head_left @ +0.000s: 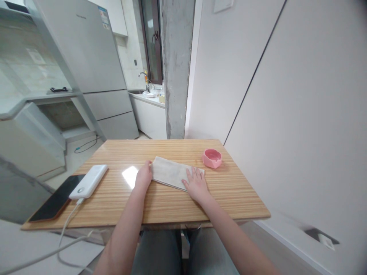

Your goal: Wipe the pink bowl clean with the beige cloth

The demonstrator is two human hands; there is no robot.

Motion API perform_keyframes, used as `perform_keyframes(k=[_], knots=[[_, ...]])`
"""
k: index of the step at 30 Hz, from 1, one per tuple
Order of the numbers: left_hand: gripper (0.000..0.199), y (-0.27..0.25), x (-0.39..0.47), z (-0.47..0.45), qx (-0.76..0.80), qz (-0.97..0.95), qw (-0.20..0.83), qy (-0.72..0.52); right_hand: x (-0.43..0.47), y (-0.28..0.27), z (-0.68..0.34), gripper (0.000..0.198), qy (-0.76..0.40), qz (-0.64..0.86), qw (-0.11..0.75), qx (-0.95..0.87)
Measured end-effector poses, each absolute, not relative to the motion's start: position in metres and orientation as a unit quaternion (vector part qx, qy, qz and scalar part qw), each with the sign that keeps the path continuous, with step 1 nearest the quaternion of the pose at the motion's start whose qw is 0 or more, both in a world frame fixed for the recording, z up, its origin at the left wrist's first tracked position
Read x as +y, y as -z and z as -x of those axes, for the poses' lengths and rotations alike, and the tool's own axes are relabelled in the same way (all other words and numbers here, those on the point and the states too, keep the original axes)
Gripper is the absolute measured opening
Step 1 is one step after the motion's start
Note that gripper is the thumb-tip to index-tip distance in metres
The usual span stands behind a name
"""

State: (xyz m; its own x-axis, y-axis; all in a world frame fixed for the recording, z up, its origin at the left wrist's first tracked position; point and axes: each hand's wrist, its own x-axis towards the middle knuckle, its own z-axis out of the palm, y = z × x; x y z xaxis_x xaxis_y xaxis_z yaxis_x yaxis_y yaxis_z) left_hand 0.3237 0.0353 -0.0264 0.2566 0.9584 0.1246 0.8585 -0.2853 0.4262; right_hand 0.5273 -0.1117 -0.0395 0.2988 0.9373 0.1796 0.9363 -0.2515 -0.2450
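Observation:
A folded off-white cloth (pixel 169 172) lies as a flat long strip on the wooden table, slightly slanted. At its left end, my left hand (pixel 144 176) has its fingers curled round the edge. My right hand (pixel 197 185) rests palm down on the right end of the strip, its fingers spread out over the fabric. Just beyond that hand, to the right, sits a pink ashtray (pixel 212 159) with notches in its rim; it is apart from both the cloth and my fingers.
The striped wooden table (pixel 229 202) has its front edge at my lap. On its left lie a white power bank (pixel 89 181) with a cable (pixel 69 217) hanging off the front, and a dark flat phone-like slab (pixel 57 200). A white wall (pixel 301 114) stands close on the right.

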Motion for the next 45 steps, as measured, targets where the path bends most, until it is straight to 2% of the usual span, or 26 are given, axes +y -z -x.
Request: perform_keyframes(k=[7, 12, 14, 19, 21, 23, 26, 29, 36, 41, 45], knots=[[0.036, 0.023, 0.031, -0.326, 0.605, -0.762, 0.138, -0.184, -0.14, 0.06, -0.517, 0.061, 0.066, 0.842, 0.185, -0.503], [0.044, 0.022, 0.031, -0.324, 0.587, -0.772, 0.185, -0.162, -0.157, 0.058, -0.507, 0.059, 0.04, 0.835, 0.2, -0.51], [0.043, 0.018, 0.033, -0.322, 0.591, -0.752, 0.206, -0.207, -0.162, 0.056, -0.505, 0.058, 0.026, 0.833, 0.203, -0.514], [0.039, -0.007, 0.014, -0.34, 0.554, -0.67, 0.212, -0.446, -0.174, 0.054, -0.506, 0.05, -0.007, 0.797, 0.203, -0.569], [0.037, -0.013, -0.005, -0.359, 0.497, -0.694, 0.233, -0.466, -0.179, 0.055, -0.507, 0.048, -0.008, 0.78, 0.217, -0.587], [0.03, -0.01, -0.027, -0.381, 0.434, -0.761, 0.236, -0.42, -0.182, 0.057, -0.51, 0.045, 0.001, 0.773, 0.247, -0.584], [0.026, 0.007, -0.055, -0.405, 0.315, -0.878, 0.218, -0.287, -0.186, 0.059, -0.515, 0.04, 0.01, 0.769, 0.303, -0.563], [0.023, 0.023, -0.071, -0.412, 0.27, -0.918, 0.212, -0.197, -0.186, 0.058, -0.517, 0.036, 0.011, 0.764, 0.336, -0.551], [0.014, 0.016, -0.08, -0.398, 0.259, -0.918, 0.223, -0.201, -0.187, 0.057, -0.514, 0.036, 0.001, 0.751, 0.352, -0.558], [0.036, 0.005, -0.051, -0.388, 0.293, -0.904, 0.222, -0.219, -0.178, 0.051, -0.513, 0.04, 0.009, 0.736, 0.391, -0.552], [0.042, 0.015, -0.018, -0.39, 0.309, -0.92, 0.198, -0.139, -0.144, 0.036, -0.495, 0.046, -0.019, 0.701, 0.386, -0.6]])
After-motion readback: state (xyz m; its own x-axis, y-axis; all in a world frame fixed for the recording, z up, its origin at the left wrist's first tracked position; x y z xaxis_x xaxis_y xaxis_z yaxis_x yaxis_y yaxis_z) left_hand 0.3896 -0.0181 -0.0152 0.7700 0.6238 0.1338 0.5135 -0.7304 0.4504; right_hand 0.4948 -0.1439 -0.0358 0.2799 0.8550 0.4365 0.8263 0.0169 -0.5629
